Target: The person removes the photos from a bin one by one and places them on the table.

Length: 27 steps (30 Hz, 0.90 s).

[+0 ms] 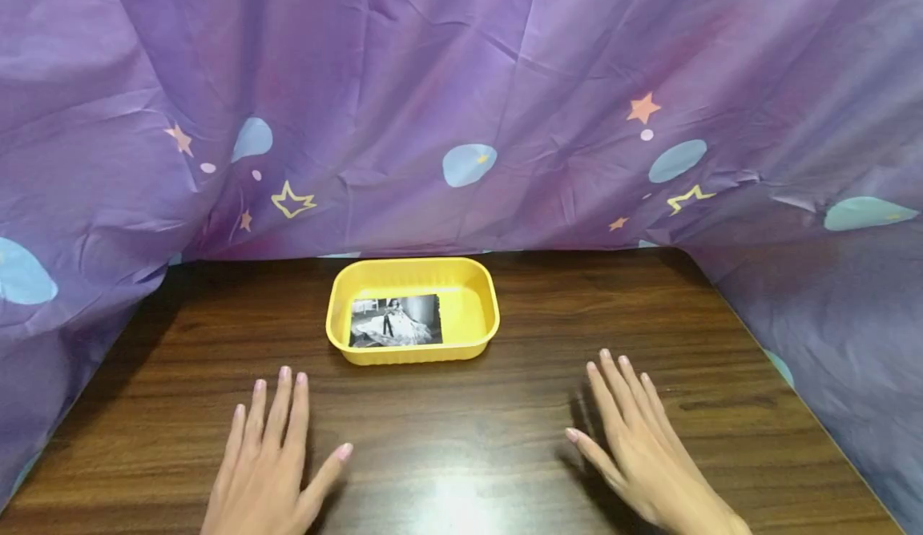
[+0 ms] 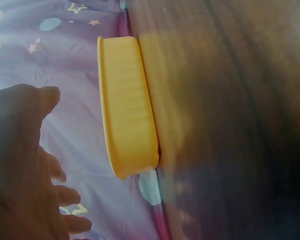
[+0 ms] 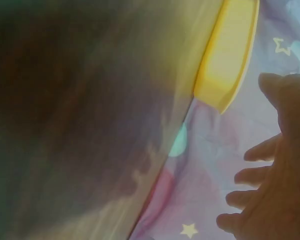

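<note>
A yellow plastic tray [image 1: 469, 351] stands toward the back of the table, left of centre in the head view. Inside it lies a black-and-white photo [image 1: 395, 321] of a figure in a wide pale gown, toward the left part of the tray. My left hand [image 1: 263, 467], palm down with fingers straight and thumb spread, is in front and to the left of the tray. On the other side, my right hand [image 1: 642, 447] has its fingers extended too. Neither hand touches the tray or holds anything. Both wrist views show the tray's yellow side wall [image 2: 127, 107] beyond the fingers.
The dark wood-grain table [image 1: 447, 423] has a rounded far right corner and a bright glare near its front. A purple curtain [image 1: 404, 102] with stars and blue shapes hangs behind the table and along both sides.
</note>
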Tool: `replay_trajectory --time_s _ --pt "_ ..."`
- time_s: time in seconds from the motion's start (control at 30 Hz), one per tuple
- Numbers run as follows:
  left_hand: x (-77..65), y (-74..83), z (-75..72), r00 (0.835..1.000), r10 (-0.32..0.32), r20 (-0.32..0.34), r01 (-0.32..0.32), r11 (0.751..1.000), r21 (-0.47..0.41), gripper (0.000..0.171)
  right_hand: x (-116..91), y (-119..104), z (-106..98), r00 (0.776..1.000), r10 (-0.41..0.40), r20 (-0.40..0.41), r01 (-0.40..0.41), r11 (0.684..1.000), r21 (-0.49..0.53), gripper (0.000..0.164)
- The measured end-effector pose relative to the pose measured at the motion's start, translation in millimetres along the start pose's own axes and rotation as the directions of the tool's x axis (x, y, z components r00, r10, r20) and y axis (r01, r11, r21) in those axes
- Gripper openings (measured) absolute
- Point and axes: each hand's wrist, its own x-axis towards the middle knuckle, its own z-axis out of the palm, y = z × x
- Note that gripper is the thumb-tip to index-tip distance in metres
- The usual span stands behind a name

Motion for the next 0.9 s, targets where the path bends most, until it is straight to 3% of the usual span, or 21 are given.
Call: replay_trajectory --time_s 0.3,0.53,0.7,0.9 --pt "20.7 -1.7 -12.1 0.999 -0.017 0.044 0.021 0.996 -0.087 0.091 38 2 -1 0.997 -0.071 0.027 0.070 0.997 0.043 0.078" --pt "48.1 -3.9 -23.8 0.987 -0.053 0.154 0.077 0.984 -0.158 0.088 84 -3 0 0.992 -0.109 0.070 0.102 0.990 0.101 0.078" --pt "70.6 -9.9 -27.6 0.975 -0.075 0.210 0.125 0.964 -0.234 0.087 119 -9 4 0.989 -0.123 0.087 0.107 0.979 0.172 0.078" --pt "95.7 -18.2 -23.1 0.966 -0.093 0.242 0.176 0.920 -0.350 0.085 160 -18 13 0.990 -0.078 0.120 0.039 0.954 0.297 0.073"
